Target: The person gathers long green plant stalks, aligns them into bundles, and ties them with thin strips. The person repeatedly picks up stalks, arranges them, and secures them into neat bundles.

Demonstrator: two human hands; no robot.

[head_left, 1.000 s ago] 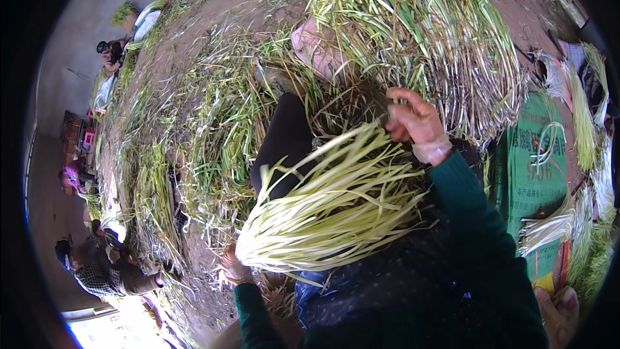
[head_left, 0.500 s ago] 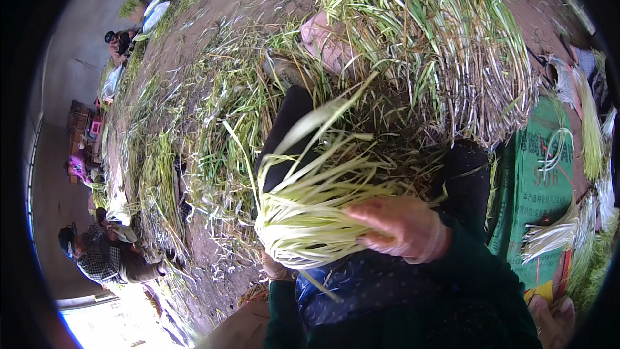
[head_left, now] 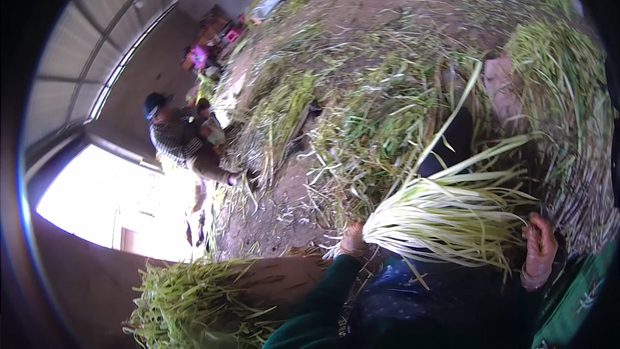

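Observation:
A bunch of pale yellow-green chives [head_left: 445,220] lies fanned out across my lap, with its white ends to the left and its leaf tips to the right. My left hand [head_left: 353,240] is closed round the white ends. Beside the leaf tips, my right hand [head_left: 540,249] is raised with its fingers loosely bent and no bundle in them. One thin leaf reaches close to its fingertips. Both hands seem to wear thin see-through gloves. A few longer leaves stick up from the bunch toward my dark-clad knee [head_left: 450,145].
Loose green leaves [head_left: 394,129] litter the earth floor ahead. A heap of long stalks [head_left: 562,71] lies at the far right, and another leafy pile [head_left: 200,304] at the lower left. A green sack [head_left: 575,304] is at the right. A person [head_left: 184,139] sits near the bright doorway.
The view has swung to the left. My right hand has come off the bunch and moved right, past the leaf tips. My left hand, partly hidden before, now shows holding the white ends.

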